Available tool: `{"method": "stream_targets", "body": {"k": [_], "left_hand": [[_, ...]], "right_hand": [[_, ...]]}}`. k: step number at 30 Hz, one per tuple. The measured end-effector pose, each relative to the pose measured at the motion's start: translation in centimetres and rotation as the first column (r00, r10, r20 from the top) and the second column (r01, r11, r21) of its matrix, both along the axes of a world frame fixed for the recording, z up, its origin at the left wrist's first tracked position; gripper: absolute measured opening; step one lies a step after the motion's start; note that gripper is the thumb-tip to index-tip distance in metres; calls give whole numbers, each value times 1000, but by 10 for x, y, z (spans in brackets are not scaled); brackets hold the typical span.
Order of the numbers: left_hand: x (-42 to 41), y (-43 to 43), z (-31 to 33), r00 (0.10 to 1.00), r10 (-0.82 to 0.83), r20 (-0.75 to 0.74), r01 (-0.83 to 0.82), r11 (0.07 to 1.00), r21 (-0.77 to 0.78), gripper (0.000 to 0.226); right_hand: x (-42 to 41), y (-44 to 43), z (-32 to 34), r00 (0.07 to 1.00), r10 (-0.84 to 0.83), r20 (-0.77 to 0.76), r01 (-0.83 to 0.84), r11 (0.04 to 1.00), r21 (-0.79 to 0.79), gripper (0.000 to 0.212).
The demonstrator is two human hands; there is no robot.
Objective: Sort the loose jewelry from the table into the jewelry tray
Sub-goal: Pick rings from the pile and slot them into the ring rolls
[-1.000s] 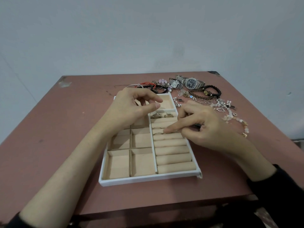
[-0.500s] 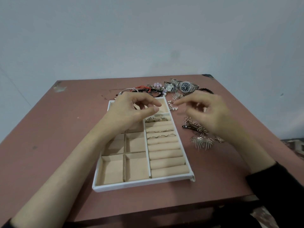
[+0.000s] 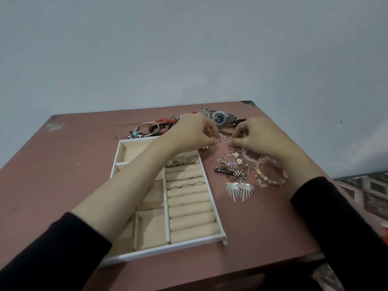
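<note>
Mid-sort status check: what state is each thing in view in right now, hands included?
small ring: between both hands' fingertips, outside the tray.
left hand: fingers curled, tips at the small ring.
right hand: fingers curled, tips at that ring; which hand grips it is unclear.
jewelry tray: several rings in upper slots, lower slots bare.
watch: loose on table.
fan earrings: loose on table.

White-rimmed beige jewelry tray (image 3: 212,239), reddish-brown table (image 3: 63,164), blue-dialled silver watch (image 3: 219,118)

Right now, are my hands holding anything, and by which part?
A small ring, apparently pinched at its left edge by fingertips of the left hand. The right hand reaches its other edge; whether it grips cannot be told.
</note>
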State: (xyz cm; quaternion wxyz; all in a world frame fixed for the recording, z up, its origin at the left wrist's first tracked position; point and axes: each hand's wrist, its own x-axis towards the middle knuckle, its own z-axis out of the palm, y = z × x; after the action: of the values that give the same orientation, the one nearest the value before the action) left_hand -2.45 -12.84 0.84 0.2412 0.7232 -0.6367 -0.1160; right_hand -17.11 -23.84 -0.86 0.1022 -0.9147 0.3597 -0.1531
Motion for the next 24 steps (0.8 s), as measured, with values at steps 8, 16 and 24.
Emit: {"method": "stream_targets", "body": {"k": [8, 16, 24], "left_hand": [[-3, -20, 0, 998, 10, 61, -13, 999, 47, 24], [-6, -29, -5, 998, 29, 54, -31, 998, 50, 24], [-9, -35, -9, 999, 25, 37, -28, 997, 65, 19]], "right_hand": [[2, -1, -3, 1000, -25, 11, 25, 998, 53, 14], [1, 2, -3, 993, -14, 115, -9, 980, 199, 15], [-2, 2, 0, 926, -108, 362, 7, 963, 270, 14]]}}
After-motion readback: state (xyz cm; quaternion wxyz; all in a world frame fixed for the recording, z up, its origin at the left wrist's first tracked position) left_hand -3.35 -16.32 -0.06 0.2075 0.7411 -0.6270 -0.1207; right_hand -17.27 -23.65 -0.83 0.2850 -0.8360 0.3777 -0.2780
